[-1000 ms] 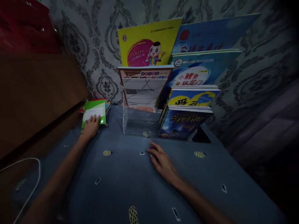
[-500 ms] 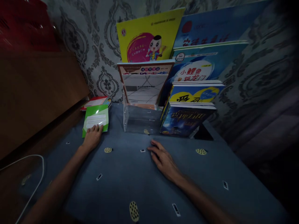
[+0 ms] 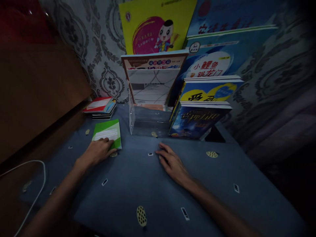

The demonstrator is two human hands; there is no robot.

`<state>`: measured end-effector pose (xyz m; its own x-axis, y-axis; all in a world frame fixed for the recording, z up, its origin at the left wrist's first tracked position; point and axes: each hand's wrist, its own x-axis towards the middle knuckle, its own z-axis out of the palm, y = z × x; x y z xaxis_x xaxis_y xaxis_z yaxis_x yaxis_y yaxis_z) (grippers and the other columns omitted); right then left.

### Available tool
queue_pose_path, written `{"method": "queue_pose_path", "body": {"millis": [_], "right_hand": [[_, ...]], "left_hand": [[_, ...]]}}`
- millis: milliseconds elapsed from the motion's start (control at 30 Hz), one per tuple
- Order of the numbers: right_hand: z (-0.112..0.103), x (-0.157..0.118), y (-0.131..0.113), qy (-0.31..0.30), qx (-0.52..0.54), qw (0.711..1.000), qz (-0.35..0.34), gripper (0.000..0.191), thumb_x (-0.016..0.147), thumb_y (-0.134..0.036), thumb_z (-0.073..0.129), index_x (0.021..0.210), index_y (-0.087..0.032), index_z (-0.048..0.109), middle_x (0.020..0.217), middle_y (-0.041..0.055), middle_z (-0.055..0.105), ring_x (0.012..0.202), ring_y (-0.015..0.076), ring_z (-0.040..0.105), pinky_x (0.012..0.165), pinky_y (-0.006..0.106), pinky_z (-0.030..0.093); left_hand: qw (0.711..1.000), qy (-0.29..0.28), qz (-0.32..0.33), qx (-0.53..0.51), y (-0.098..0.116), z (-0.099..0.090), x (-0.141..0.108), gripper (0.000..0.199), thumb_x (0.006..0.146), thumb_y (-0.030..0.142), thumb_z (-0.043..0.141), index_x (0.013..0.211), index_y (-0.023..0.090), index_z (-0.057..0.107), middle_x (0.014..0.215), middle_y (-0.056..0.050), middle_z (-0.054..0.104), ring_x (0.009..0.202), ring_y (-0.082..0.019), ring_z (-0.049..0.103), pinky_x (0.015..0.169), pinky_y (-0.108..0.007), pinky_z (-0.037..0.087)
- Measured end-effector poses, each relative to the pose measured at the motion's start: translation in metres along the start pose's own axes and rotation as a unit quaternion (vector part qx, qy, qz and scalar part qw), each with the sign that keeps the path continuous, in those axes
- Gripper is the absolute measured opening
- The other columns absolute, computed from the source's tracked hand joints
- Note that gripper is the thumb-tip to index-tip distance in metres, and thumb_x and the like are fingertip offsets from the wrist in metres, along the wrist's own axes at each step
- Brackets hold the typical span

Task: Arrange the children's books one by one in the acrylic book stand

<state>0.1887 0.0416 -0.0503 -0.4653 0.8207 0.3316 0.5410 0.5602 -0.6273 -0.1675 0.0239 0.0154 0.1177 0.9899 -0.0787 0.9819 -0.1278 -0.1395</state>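
Note:
My left hand [image 3: 100, 151] is on a green book [image 3: 108, 127] with a white panel. Its fingers lie over the near edge, and the thumb is by the lower right corner. The green book lies just in front of a small stack of books [image 3: 101, 108] topped by a red cover. My right hand [image 3: 172, 164] rests on the blue-grey cloth, fingers stretched and slightly apart, holding nothing. Beyond it stands a clear acrylic book rack [image 3: 150, 129]. A dark blue book [image 3: 195, 121] leans in the rack's right side.
Taller books fill the rack's rear, among them a yellow book [image 3: 143, 26] and a teal book [image 3: 222, 49]. A patterned wall [image 3: 111, 80] rises behind. At left are a wooden cabinet [image 3: 41, 92] and a white cable [image 3: 43, 171]. The patterned tablecloth [image 3: 123, 194] spreads in front.
The green book has come off the stack toward me and slightly right with my left hand, uncovering the red-topped books. My right hand has stayed in place. The view has shifted slightly.

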Motion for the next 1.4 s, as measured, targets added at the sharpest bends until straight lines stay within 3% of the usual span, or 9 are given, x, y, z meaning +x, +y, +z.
{"method": "queue_pose_path", "body": {"millis": [67,133,233,333,533,867,1400], "right_hand": [[-0.001,0.0,-0.001,-0.003,-0.001,1.0,0.0,0.035,0.097,-0.023,0.044,0.119,-0.02,0.072,0.144,0.0157,0.055,0.132,0.0306,0.057,0.11,0.053,0.049],[-0.001,0.001,-0.002,-0.005,-0.002,1.0,0.0,0.035,0.097,-0.022,0.044,0.119,-0.02,0.072,0.145,0.0157,0.054,0.133,0.0299,0.057,0.11,0.052,0.049],[-0.001,0.001,-0.002,-0.005,-0.004,1.0,0.002,0.035,0.097,-0.021,0.045,0.119,-0.019,0.072,0.145,0.0161,0.054,0.133,0.0297,0.057,0.111,0.051,0.049],[0.0,0.0,-0.001,0.0,-0.004,1.0,0.0,0.034,0.097,-0.021,0.045,0.119,-0.021,0.072,0.145,0.0143,0.055,0.131,0.0285,0.058,0.11,0.05,0.05],[0.001,-0.001,0.003,0.005,-0.004,1.0,-0.012,0.032,0.099,-0.023,0.047,0.121,-0.022,0.07,0.146,0.0141,0.054,0.128,0.0284,0.06,0.108,0.05,0.051],[0.004,-0.001,0.007,-0.003,-0.015,1.0,-0.01,0.033,0.098,-0.022,0.047,0.121,-0.02,0.07,0.146,0.0161,0.053,0.131,0.031,0.058,0.108,0.053,0.051],[0.005,-0.002,0.007,0.013,-0.011,0.999,-0.031,0.032,0.098,-0.02,0.047,0.122,-0.018,0.068,0.144,0.0183,0.054,0.131,0.0289,0.058,0.108,0.051,0.051]], "left_hand": [[0.998,-0.004,0.019,-0.058,-0.016,-0.003,0.013,0.048,0.096,0.062,0.043,0.125,0.032,0.067,0.119,-0.008,0.072,0.106,-0.03,0.069,0.084,-0.038,0.052],[0.995,0.028,0.004,-0.093,-0.037,-0.001,0.033,0.051,0.101,0.058,0.033,0.131,0.032,0.064,0.131,-0.005,0.068,0.115,-0.028,0.066,0.092,-0.037,0.051],[0.99,0.105,-0.068,-0.067,-0.065,0.012,0.067,0.053,0.101,0.049,0.037,0.143,0.021,0.054,0.14,-0.011,0.062,0.13,-0.029,0.056,0.107,-0.04,0.044],[0.987,0.113,-0.094,-0.068,-0.082,0.032,0.091,0.056,0.1,0.044,0.036,0.144,0.013,0.051,0.145,-0.016,0.057,0.134,-0.03,0.052,0.111,-0.042,0.041],[0.986,0.125,-0.076,-0.077,-0.091,0.06,0.094,0.057,0.1,0.043,0.032,0.143,0.011,0.053,0.147,-0.016,0.055,0.138,-0.03,0.048,0.116,-0.044,0.036],[0.984,0.152,-0.028,-0.094,-0.064,0.066,0.063,0.061,0.1,0.048,0.029,0.142,0.013,0.055,0.148,-0.015,0.054,0.14,-0.032,0.046,0.116,-0.049,0.036],[0.976,0.172,0.035,-0.126,0.018,0.057,0.003,0.056,0.102,0.049,0.032,0.144,0.017,0.053,0.152,-0.014,0.052,0.144,-0.033,0.043,0.114,-0.055,0.039]]}}
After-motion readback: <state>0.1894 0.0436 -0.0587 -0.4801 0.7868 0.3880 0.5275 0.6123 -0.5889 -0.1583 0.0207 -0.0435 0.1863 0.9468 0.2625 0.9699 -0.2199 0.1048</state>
